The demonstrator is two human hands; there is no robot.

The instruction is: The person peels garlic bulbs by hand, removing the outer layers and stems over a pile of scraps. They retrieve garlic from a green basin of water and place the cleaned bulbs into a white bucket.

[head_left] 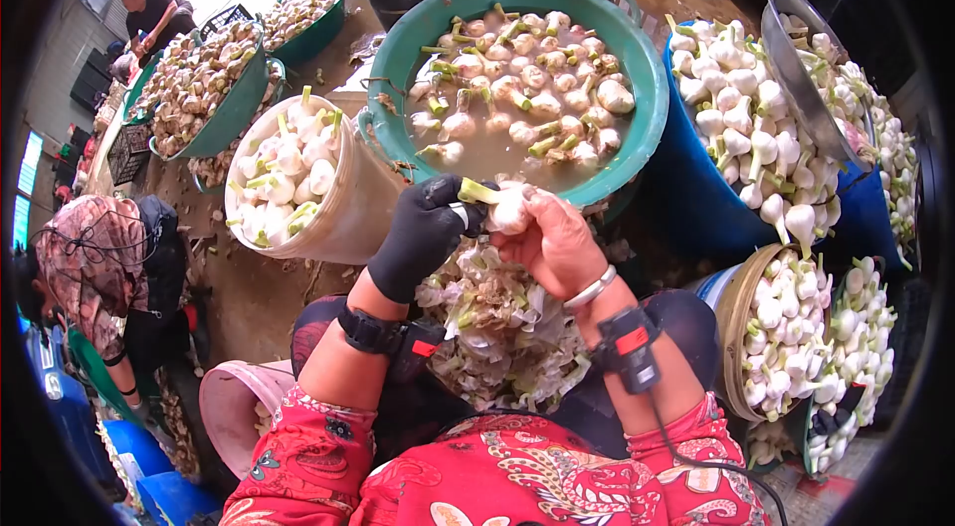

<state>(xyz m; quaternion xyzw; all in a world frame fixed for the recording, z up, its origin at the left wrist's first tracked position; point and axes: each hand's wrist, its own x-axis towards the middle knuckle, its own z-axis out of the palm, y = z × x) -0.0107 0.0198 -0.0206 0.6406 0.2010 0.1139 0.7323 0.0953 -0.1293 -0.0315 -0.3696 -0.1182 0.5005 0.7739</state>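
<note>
My left hand (423, 236), in a black glove, has its fingers closed at the green stem end of a garlic bulb (509, 212). A small pale shiny piece shows at those fingers; I cannot make out what it is. My bare right hand (553, 240) grips the bulb from the other side, thumb and fingers on its skin. Both hands are held up before the near rim of a green tub (652, 118), where many garlic bulbs sit in cloudy water. Beneath the hands lies a heap of peeled garlic skins (507, 327), between my knees.
On the left stands a white bucket (343, 203) of cleaned garlic, with a pink bucket (234, 407) nearer me. Blue barrels (686, 168) and a beige bucket (736, 337) of white garlic crowd the right. Unwashed garlic (214, 79) is heaped far left. A person (99, 267) bends at the left.
</note>
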